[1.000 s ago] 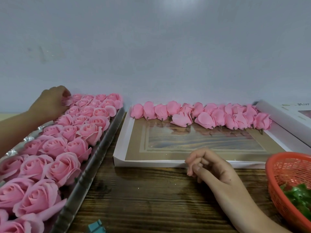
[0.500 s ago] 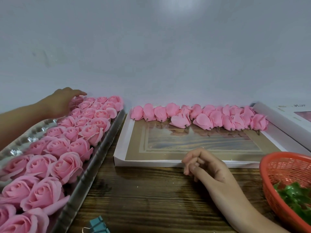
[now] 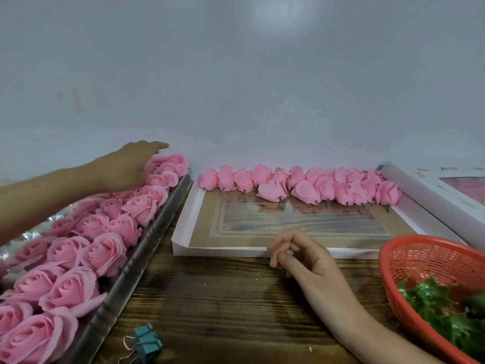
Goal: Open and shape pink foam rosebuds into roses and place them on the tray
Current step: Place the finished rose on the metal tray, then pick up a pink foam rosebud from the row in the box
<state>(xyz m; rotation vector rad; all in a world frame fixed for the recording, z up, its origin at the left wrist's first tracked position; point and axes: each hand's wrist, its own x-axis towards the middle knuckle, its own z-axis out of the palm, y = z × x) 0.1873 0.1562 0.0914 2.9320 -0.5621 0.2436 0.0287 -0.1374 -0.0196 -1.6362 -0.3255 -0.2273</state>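
table: dark wood table point(image 3: 236, 298), everything sits on it.
tray: silver tray point(image 3: 147, 248) at left, packed with opened roses point(image 3: 105, 252) in rows from the near edge to the far end — looks nearly full.
box: shallow white box point(image 3: 262, 250) at centre; its far edge holds the row of unopened rosebuds point(image 3: 304, 183), lying on their sides, stubs toward the person. Well over a dozen left, so plenty of work remains.
basket: orange basket point(image 3: 420, 258) at right with green leaves point(image 3: 446, 311) inside, untouched.
left hand: left hand point(image 3: 126, 168) over the far end of the tray. Change — a second ago it was curled at the far-left corner roses; now it has slid right across the back rows, fingers spread flat and extended, gripping nothing. Whether it touches the petals or hovers just above, cannot tell.
right hand: right hand point(image 3: 301, 254) on the table just in front of the box's near edge, fingers loosely curled, empty — unchanged over the last second.
clip: blue binder clip point(image 3: 147, 341) near the bottom edge, apart from both hands.
meaning: last rose appears placed; the left hand is free, so next step is likely picking a fresh bud from the box row.
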